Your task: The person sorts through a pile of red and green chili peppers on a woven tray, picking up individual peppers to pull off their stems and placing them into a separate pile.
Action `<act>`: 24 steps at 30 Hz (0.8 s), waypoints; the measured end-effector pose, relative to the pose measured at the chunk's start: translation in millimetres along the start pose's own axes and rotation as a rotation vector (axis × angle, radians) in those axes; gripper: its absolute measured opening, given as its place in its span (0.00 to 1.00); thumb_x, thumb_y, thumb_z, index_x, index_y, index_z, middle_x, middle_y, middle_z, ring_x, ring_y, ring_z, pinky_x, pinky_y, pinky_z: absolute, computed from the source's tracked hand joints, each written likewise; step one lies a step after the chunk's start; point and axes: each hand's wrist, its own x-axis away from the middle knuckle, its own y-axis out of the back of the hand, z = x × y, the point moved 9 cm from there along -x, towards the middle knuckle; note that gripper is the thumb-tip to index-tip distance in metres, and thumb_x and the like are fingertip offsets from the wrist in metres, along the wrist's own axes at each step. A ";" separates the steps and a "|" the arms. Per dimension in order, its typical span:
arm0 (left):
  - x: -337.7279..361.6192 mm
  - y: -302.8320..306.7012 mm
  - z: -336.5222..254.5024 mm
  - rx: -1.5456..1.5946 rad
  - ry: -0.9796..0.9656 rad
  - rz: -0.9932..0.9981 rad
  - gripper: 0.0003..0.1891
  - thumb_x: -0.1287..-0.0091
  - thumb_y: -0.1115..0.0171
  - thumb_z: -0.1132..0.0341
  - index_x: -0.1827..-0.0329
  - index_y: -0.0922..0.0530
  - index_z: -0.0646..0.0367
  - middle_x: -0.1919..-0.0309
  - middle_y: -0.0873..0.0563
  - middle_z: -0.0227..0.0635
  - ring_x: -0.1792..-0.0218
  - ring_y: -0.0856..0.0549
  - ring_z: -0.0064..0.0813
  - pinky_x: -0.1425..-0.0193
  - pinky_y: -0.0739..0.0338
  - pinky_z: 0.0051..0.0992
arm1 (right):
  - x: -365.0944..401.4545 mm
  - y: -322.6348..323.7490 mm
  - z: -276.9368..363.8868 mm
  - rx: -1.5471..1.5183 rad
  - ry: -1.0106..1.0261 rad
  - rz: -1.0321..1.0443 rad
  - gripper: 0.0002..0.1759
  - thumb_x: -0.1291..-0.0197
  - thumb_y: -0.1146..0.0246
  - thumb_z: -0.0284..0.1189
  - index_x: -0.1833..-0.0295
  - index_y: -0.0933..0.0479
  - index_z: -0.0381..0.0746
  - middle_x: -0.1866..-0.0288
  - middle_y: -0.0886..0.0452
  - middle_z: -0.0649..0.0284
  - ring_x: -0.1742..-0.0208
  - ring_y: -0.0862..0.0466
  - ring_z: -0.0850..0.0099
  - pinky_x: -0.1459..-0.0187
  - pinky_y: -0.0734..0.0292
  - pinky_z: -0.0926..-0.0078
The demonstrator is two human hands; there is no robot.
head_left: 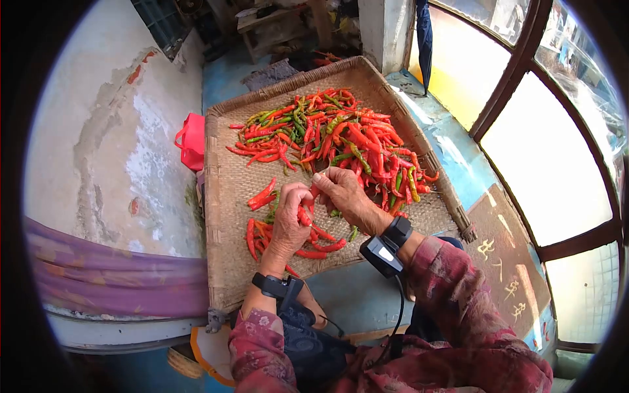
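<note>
Unclear gold characters (511, 289) on brown mat (481, 226)

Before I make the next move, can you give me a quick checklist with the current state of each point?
1. Left hand closed on a glossy red chili pepper: ok.
2. Right hand close to that pepper's upper end: ok.
3. Right grip actually pinching the stem: cannot tell, too small to make out.
4. Large heap of red and green chili peppers inside the rectangular woven tray: ok.
5. Small, mostly red pile fully apart from that heap: cannot tell, the hands cover part of the space between.
6. Thin black cable at the right wrist clear of the peppers: ok, it hangs outside the tray.
</note>
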 end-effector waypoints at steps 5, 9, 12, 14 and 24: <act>12.7 8.0 40.5 -0.029 0.171 0.045 0.12 0.46 0.49 0.85 0.62 0.32 0.61 0.62 0.27 0.38 0.67 0.20 0.28 0.62 0.23 0.28 | -1.0 52.8 41.7 -0.228 0.120 -0.181 0.14 0.35 0.43 0.36 0.62 0.29 0.34 0.70 0.24 0.63 0.74 0.22 0.78 0.73 0.24 0.83; 21.1 26.3 68.4 0.043 0.340 -0.115 0.07 0.40 0.52 0.81 0.61 0.31 0.61 0.65 0.26 0.35 0.68 0.20 0.26 0.60 0.22 0.25 | 1.9 89.9 47.1 -0.368 0.178 -0.330 0.35 0.36 0.43 0.39 0.35 0.47 0.24 0.51 0.26 0.51 0.60 0.20 0.69 0.59 0.22 0.77; 22.8 36.5 84.3 0.251 0.467 -0.227 0.06 0.38 0.51 0.79 0.60 0.31 0.61 0.64 0.25 0.33 0.67 0.21 0.23 0.59 0.23 0.24 | 10.1 84.5 41.9 -0.185 0.160 -0.349 0.38 0.36 0.44 0.38 0.33 0.50 0.24 0.53 0.24 0.50 0.59 0.19 0.68 0.59 0.22 0.75; 23.9 35.3 88.2 0.371 0.527 -0.241 0.05 0.37 0.49 0.79 0.60 0.30 0.61 0.64 0.24 0.33 0.65 0.21 0.21 0.56 0.25 0.23 | 20.3 64.4 51.1 0.189 0.185 -0.250 0.33 0.38 0.43 0.35 0.34 0.43 0.26 0.56 0.21 0.50 0.59 0.19 0.68 0.60 0.22 0.72; 7.9 2.9 56.8 0.750 0.474 -0.136 0.07 0.38 0.48 0.79 0.58 0.30 0.61 0.65 0.22 0.32 0.61 0.20 0.22 0.51 0.26 0.24 | 25.3 -27.5 0.5 0.837 0.389 0.155 0.14 0.46 0.36 0.29 0.56 0.26 0.32 0.69 0.22 0.51 0.65 0.20 0.55 0.64 0.27 0.61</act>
